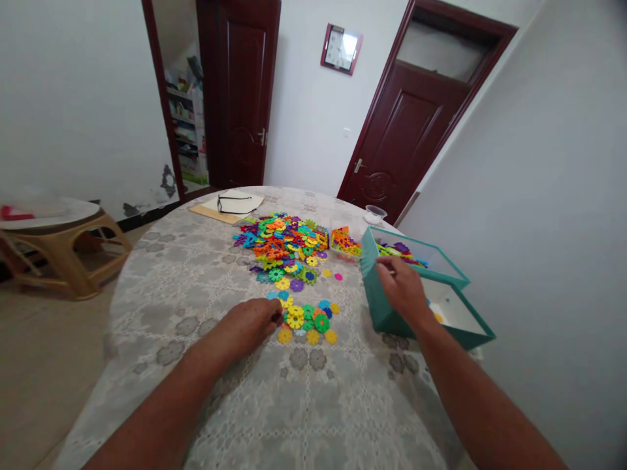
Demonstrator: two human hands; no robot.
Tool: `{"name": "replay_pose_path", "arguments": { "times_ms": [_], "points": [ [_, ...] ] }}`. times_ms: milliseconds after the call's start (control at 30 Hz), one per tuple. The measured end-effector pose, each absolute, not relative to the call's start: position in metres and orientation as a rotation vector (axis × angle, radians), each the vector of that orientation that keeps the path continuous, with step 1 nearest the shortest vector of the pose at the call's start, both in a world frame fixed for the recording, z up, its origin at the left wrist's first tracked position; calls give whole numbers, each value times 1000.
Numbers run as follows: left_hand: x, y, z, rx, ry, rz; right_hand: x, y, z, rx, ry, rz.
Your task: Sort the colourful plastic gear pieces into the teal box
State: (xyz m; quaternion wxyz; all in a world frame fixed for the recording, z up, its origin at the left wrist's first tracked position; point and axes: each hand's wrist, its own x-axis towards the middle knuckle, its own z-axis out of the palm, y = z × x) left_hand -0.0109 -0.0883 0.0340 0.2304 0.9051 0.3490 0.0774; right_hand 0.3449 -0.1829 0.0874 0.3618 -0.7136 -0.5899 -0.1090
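My left hand [259, 318] rests at the left edge of a small group of flat flower-shaped discs [307, 320], its fingers curled together; anything between them is hidden. My right hand [402, 287] is over the near-left part of a teal box [385, 313], fingers bent together, and what they hold is too small to make out. The box has two compartments: the far one holds colorful pieces [399, 250], the near one shows a white inside with a few discs. A large heap of multicolored pieces [284, 245] lies beyond my left hand.
A clear container [346, 243] of orange and yellow pieces stands between heap and box. Farther back are an empty clear bowl [375, 213] and eyeglasses [235, 205] on papers. A patterned cloth covers the round table [196, 294]. A stool [63, 241] stands at left.
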Motion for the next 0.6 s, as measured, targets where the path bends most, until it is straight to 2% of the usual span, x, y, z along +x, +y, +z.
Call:
{"name": "replay_pose_path", "arguments": {
  "times_ms": [200,400,600],
  "points": [
    [-9,-95,39,2507,1013,219,252,-232,24,-1586,-2124,30],
    [-7,-96,35,2554,1072,201,240,-221,-10,-1863,-2046,148],
    [3,-97,25,2547,1010,288,220,-199,-18,-1691,-2163,105]
  ]
}}
